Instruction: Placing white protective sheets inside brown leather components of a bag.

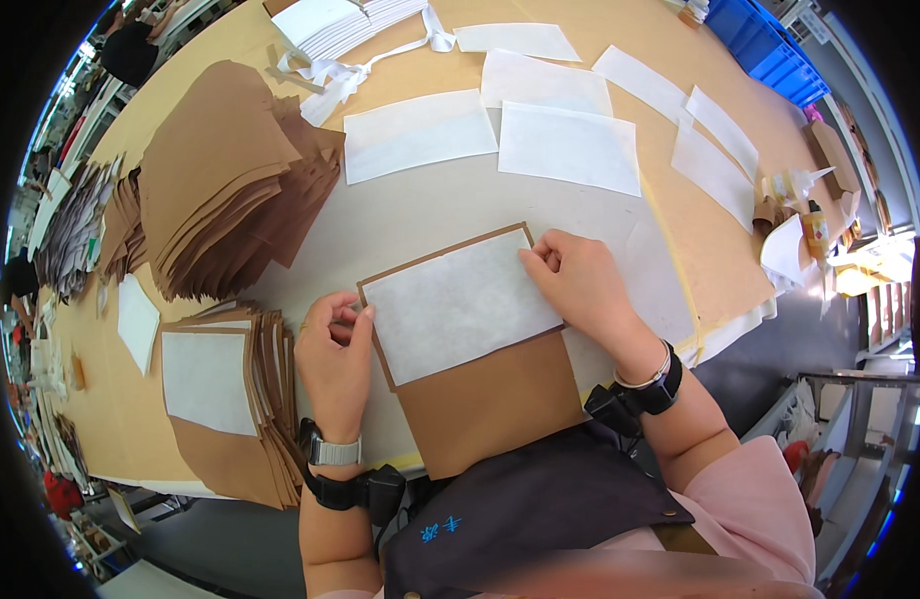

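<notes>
Grey covering [640,250] on the tan worktable [734,265] supports a brown panel [490,404] bearing a white sheet [455,304], whose side edges the left hand [332,354] and right hand [585,285] meet with curled fingers, any clamping impossible to tell, seemingly to keep the sheet aligned.

Passage lies over the grey surface [420,212] ahead, while the brown stack [216,175] (bulky) blocks forward left

The left hand [332,354] is being held loosely curled, palm turned inward; the right hand [580,277] is being held farther forward, knuckles up, fingers [543,256] bent.
</notes>
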The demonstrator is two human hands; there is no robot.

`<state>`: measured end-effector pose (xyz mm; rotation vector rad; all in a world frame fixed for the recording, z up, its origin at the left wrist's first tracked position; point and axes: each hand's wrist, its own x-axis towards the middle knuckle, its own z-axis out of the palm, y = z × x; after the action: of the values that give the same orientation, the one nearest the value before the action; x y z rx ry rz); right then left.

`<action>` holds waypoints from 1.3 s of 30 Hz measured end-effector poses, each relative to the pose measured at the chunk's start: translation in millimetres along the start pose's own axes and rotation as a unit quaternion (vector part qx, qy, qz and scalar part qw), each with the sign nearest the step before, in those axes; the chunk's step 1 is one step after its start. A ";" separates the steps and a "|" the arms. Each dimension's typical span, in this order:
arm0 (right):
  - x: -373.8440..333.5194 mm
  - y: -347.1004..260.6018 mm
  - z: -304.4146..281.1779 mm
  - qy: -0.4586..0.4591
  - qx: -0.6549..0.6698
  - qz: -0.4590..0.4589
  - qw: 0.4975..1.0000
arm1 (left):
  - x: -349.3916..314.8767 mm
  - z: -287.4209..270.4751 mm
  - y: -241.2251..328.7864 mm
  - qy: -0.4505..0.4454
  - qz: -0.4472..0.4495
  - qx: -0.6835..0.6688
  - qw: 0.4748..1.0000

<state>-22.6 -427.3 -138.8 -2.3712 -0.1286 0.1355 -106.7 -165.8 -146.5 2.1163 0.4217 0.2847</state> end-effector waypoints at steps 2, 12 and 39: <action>0.7 0.3 0.2 -0.002 -0.005 0.003 1.000 | 0.2 0.5 0.4 -0.001 0.002 0.004 1.000; -2.1 -7.7 1.2 -0.001 -0.079 -0.001 0.997 | 0.4 -0.4 1.9 -0.002 -0.005 0.010 1.000; -93.7 16.8 -32.6 0.014 -0.094 -0.187 0.978 | 2.0 0.2 -4.1 -0.003 0.018 0.047 0.999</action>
<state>-110.0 -474.0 -121.4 -2.4855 -0.5937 -0.0944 -105.6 -163.1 -150.0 2.2179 0.4008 0.2832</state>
